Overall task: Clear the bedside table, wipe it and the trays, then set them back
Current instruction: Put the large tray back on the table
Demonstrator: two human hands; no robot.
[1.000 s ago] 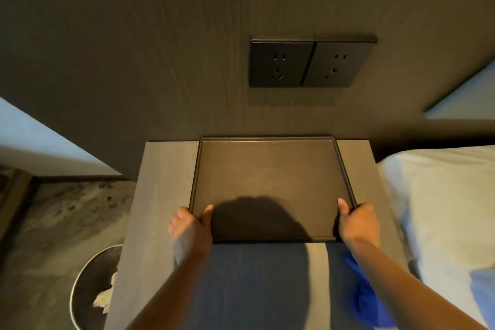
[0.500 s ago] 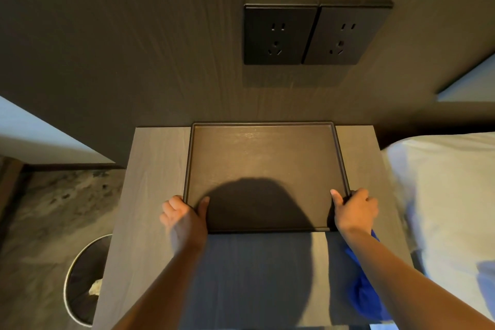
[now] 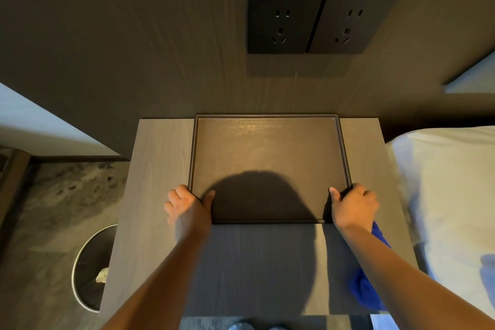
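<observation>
A dark brown rectangular tray (image 3: 267, 142) lies flat on the grey wooden bedside table (image 3: 160, 169), its far edge against the wall panel. My left hand (image 3: 187, 209) grips the tray's near left corner, thumb inside the rim. At the near right corner my right hand (image 3: 353, 205) holds the tray the same way. A blue cloth (image 3: 369, 289) lies under my right forearm at the table's right edge, partly hidden. The tray holds nothing.
Two black wall sockets (image 3: 321, 21) sit on the wood panel above the table. A round waste bin (image 3: 91, 268) with crumpled paper stands on the floor to the left. A white bed (image 3: 450, 195) borders the table's right side.
The tray has slid away from me toward the wall, with both hands staying on its near corners. My head has moved closer over the table.
</observation>
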